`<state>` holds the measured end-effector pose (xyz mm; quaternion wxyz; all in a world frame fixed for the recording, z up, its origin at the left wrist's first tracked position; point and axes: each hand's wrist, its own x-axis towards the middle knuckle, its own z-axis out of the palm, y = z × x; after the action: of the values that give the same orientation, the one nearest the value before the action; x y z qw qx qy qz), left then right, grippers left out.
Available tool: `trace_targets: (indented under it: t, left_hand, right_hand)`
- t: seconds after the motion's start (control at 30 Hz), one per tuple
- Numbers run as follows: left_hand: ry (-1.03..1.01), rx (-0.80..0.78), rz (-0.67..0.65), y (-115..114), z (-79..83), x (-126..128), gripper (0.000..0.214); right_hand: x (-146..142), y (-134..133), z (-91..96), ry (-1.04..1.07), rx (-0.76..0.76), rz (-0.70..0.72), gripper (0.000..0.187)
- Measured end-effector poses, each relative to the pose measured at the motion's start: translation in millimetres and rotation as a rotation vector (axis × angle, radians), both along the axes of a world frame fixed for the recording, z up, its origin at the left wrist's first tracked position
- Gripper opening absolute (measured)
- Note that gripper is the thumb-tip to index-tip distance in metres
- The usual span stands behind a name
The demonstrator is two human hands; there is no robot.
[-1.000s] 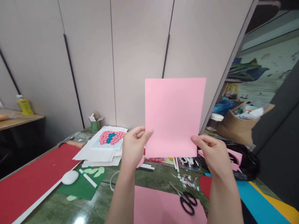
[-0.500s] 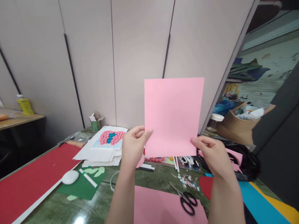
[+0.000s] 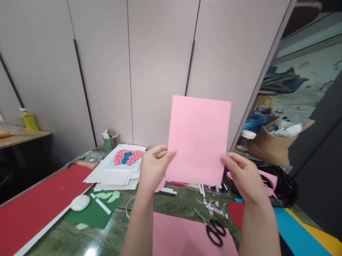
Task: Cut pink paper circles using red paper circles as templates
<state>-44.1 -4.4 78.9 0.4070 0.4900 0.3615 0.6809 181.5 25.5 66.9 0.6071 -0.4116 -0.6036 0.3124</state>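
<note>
Paper [image 3: 198, 141] pinched by fingers of left hand [image 3: 153, 167] at its eight o'clock, right hand [image 3: 243, 174] at four; even, light pressure should keep it flat, uncreased.

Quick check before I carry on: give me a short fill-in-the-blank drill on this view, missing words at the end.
1. The left hand and right hand hold up one ____ sheet.
2. Black-handled ____ lie partly on the lower sheet.
3. At far left, the capped bottle is mostly ____.

Missing words: pink; scissors; yellow.
</note>
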Motion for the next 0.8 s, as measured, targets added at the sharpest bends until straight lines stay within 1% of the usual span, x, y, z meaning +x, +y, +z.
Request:
trace_targets:
  t: [0.1, 0.3, 0.43, 0.53, 0.63, 0.73, 0.8]
  left_hand:
    - [0.069, -0.035, -0.048, -3.9, 2.5, 3.1, 0.026]
    - [0.162, -0.032, -0.114, -9.0, 5.3, 5.3, 0.028]
    - [0.231, -0.038, -0.13, -8.9, 3.2, 4.9, 0.029]
    - [0.246, -0.035, -0.129, -8.1, 1.7, 5.4, 0.028]
    - [0.25, -0.029, -0.119, -8.3, 1.1, 5.9, 0.025]
    - [0.254, -0.017, -0.105, -9.0, 1.6, 5.7, 0.022]
    - [0.24, -0.008, -0.091, -8.9, 2.6, 5.2, 0.021]
  right_hand:
    - [-5.5, 1.1, -1.8, 0.164, 0.045, -0.042, 0.019]
    - [-10.3, 1.7, -3.6, 0.306, 0.065, -0.139, 0.015]
    - [-5.5, 5.6, -7.0, 0.262, 0.109, -0.22, 0.019]
    - [-3.1, 7.7, -9.0, 0.204, 0.15, -0.247, 0.022]
    - [-4.5, 6.9, -8.1, 0.262, 0.142, -0.236, 0.02]
    - [-6.0, 4.7, -5.0, 0.348, 0.095, -0.151, 0.016]
    - [-4.3, 3.6, -3.2, 0.343, 0.073, -0.093, 0.016]
